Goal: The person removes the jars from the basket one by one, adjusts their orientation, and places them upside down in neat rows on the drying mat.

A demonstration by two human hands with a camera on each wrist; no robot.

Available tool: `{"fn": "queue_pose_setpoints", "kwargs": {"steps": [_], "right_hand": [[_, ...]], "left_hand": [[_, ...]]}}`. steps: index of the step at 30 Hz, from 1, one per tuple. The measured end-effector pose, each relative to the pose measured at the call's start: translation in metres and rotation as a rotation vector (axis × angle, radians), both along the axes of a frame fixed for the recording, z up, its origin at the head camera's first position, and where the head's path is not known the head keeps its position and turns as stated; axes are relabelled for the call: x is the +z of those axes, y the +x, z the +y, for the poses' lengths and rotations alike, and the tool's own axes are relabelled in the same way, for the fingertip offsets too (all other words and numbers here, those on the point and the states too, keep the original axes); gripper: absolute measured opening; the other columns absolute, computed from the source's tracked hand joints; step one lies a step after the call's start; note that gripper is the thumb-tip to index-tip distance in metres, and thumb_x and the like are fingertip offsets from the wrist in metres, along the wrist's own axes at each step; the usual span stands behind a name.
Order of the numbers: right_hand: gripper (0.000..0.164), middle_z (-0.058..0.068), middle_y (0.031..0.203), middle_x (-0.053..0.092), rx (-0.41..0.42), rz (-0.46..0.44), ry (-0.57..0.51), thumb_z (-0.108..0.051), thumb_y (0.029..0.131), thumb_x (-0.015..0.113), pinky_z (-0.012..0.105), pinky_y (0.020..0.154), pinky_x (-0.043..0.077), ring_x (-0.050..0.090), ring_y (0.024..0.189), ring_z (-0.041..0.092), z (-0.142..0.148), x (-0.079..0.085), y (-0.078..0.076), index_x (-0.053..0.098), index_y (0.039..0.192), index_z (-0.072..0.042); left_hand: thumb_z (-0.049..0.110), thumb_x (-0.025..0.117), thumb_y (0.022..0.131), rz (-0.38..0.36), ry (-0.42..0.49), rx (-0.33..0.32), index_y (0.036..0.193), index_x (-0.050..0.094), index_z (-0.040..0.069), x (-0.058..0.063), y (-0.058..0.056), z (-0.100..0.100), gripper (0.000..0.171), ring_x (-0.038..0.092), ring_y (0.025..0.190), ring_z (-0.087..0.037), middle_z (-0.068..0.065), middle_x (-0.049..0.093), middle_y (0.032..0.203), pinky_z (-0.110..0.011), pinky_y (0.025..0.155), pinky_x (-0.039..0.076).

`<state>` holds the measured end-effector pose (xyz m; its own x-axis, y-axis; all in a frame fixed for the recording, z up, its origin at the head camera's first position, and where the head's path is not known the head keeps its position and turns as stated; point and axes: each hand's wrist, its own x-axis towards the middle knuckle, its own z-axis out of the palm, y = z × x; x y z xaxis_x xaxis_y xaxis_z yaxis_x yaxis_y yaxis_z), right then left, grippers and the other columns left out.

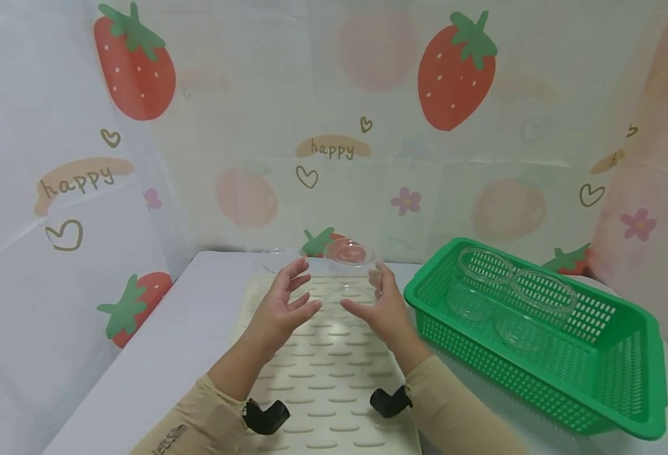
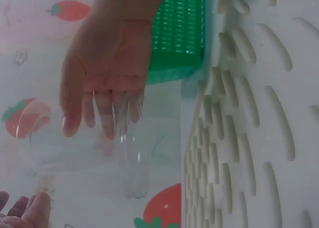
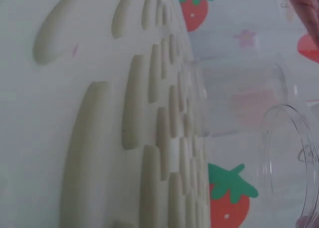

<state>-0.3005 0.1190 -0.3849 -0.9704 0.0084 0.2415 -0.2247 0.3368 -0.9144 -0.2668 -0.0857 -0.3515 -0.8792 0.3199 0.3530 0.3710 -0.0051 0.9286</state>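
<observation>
A clear plastic jar (image 1: 349,278) hangs over the far part of the cream mat (image 1: 334,379), its round rim facing up. My right hand (image 1: 387,303) holds it from the right, thumb at the near side and fingers round the back; the left wrist view shows those fingers partly through the clear wall. To the jar's left my left hand (image 1: 282,303) is spread with fingers apart, a small gap between it and the wall. Beyond the left fingertips a second clear jar (image 1: 273,262) stands on the mat, seen also in the right wrist view (image 3: 239,96).
A green basket (image 1: 510,385) stands at the right beside the mat, with two clear jars inside, one left (image 1: 470,300) and one right (image 1: 524,328). White cloth (image 1: 140,366) covers the table left of the mat. A strawberry-printed curtain (image 1: 254,95) closes off the back and sides.
</observation>
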Motion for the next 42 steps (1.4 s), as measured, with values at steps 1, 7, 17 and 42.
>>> {"fn": "queue_pose_setpoints", "kwargs": {"steps": [1, 7, 17, 42], "right_hand": [[0.105, 0.009, 0.143, 0.034, -0.002, -0.009, -0.004, -0.041, 0.066, 0.08, 0.041, 0.106, 0.028, 0.031, 0.132, 0.024, -0.002, -0.001, -0.002, 0.015, 0.144, -0.013], [0.105, 0.009, 0.144, 0.032, -0.025, -0.048, 0.01, -0.041, 0.066, 0.08, 0.044, 0.106, 0.027, 0.029, 0.133, 0.024, -0.008, -0.006, -0.018, 0.016, 0.144, -0.015], [0.102, 0.013, 0.141, 0.035, -0.088, -0.061, 0.118, -0.035, 0.07, 0.079, 0.044, 0.106, 0.028, 0.032, 0.131, 0.027, -0.005, -0.019, -0.043, 0.013, 0.145, -0.013], [0.102, 0.011, 0.149, 0.023, -0.02, -0.165, 0.002, -0.022, 0.071, 0.079, 0.044, 0.107, 0.024, 0.022, 0.135, 0.026, 0.002, -0.037, -0.06, 0.009, 0.144, -0.013]], "left_hand": [[0.012, 0.062, 0.084, -0.004, 0.002, -0.001, 0.143, 0.019, 0.012, 0.0, 0.0, -0.001, 0.073, 0.025, 0.134, -0.026, -0.006, 0.022, 0.147, -0.042, 0.105, 0.03], [0.012, 0.061, 0.085, -0.018, 0.009, -0.01, 0.144, 0.018, 0.013, -0.003, 0.001, -0.005, 0.073, 0.024, 0.135, -0.026, -0.004, 0.021, 0.147, -0.042, 0.105, 0.029], [0.008, 0.059, 0.085, -0.013, 0.03, -0.014, 0.143, 0.018, 0.009, -0.004, 0.0, -0.01, 0.071, 0.024, 0.134, -0.027, -0.012, 0.017, 0.148, -0.043, 0.105, 0.028], [0.007, 0.056, 0.087, -0.025, 0.048, -0.034, 0.144, 0.015, 0.008, -0.008, -0.001, -0.013, 0.069, 0.022, 0.134, -0.029, -0.007, 0.019, 0.147, -0.045, 0.105, 0.028]]}}
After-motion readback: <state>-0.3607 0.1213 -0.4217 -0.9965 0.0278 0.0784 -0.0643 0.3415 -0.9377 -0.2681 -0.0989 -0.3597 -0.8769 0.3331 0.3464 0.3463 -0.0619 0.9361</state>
